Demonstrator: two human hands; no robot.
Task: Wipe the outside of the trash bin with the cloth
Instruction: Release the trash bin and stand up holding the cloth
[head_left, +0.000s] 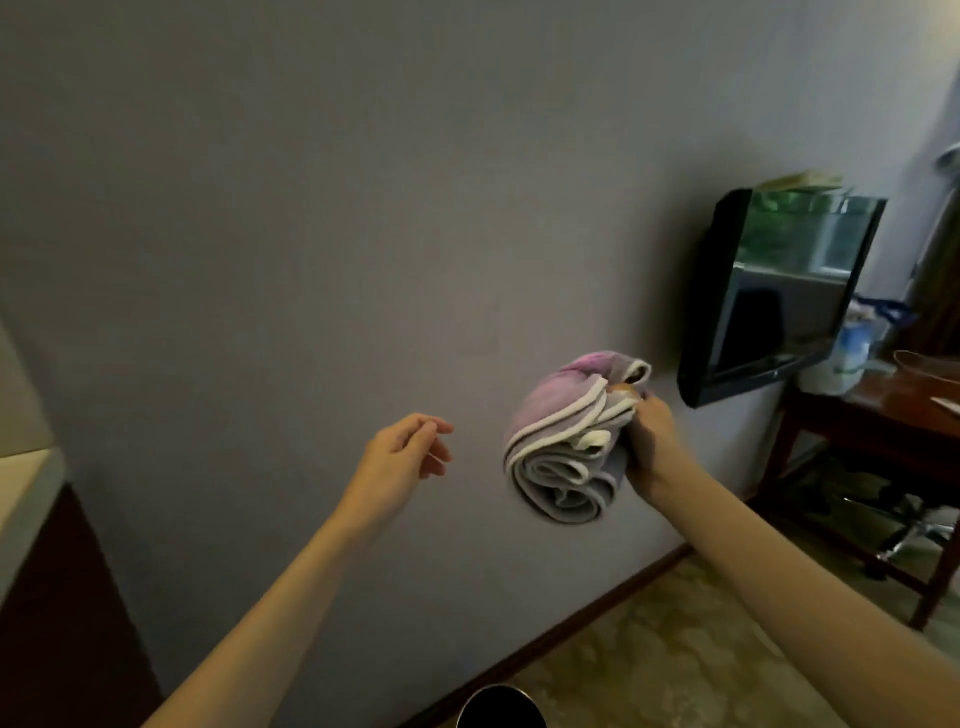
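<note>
At about 8 o'clock a dark wooden cabinet (57, 597) with a pale top is sitting against the smooth grey wall (311, 208). The left hand (402, 454) is hanging in the air in front of that wall, holding nothing, its fingers loosely curled and partly spread. At 6 o'clock, at the very bottom edge, a round dark rim is showing with a thin light edge, which may be the trash bin (501, 707); only the top arc is visible and its contents cannot be told. Just right of centre the right hand (649, 441) is closing around a bunched cloth (563, 441), soft and towel-like, grey with a pink-lilac patch on top and white piping running along its folded edges; the cloth is drooping in rolled layers, well above the bin and apart from it. At 2 o'clock a glossy black flat screen (779, 296) is hanging on the wall, tilted in the view and reflecting green and light. At 3 o'clock a reddish-brown wooden surface (883, 410) is carrying a crumpled white and blue plastic bag (844, 358), whose contents are too blurred to tell. Below it, patterned beige flooring (675, 649) is running along a dark skirting board.
</note>
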